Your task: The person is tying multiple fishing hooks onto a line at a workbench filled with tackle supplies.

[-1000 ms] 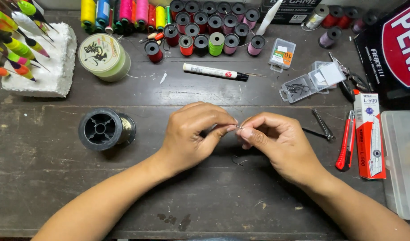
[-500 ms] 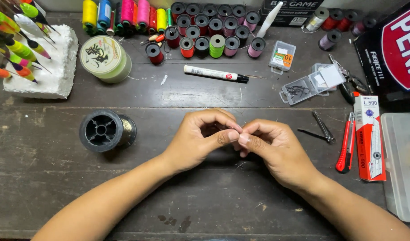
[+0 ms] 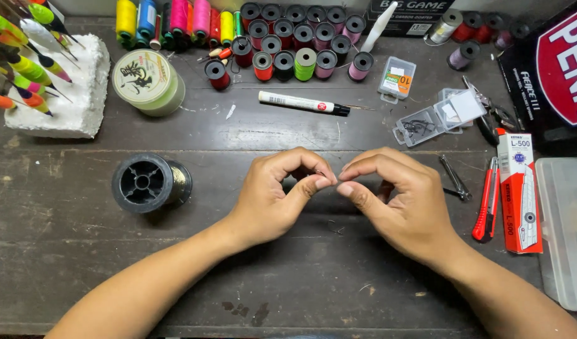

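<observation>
Both hands are over the middle of the table point(image 3: 62, 251), fingertips nearly meeting. Left hand point(image 3: 282, 194) is curled tight, thumb pressed to forefinger in a pinch; right hand point(image 3: 395, 201) does the same. Whatever they pinch is too small to see, probably a hook or fine line, but I can't tell. A faint dark sliver shows by the left fingertips, nothing more.

Risks, as I judge them:
- Loose hook point(image 3: 335, 227) lies on the table just below the hands, between the wrists. A dropped wrist could catch on it.
- Thin line under tension between two pinches can slip or cut into a fingertip if pulled hard.
- Black spool point(image 3: 150, 183) sits on its side left of the left hand, near it; a nudge from the forearm could roll it and pay out line.
- Open hook box point(image 3: 430, 119) is beyond the right hand, lid up; a bump would spill hooks.

Hard to make out: any line from spool to hands isn't visible. Clippers point(image 3: 455, 181) and red cutter point(image 3: 487, 201) lie right of the right hand, apart from it. Clear bin point(image 3: 568, 232) is cut off at the right edge.
</observation>
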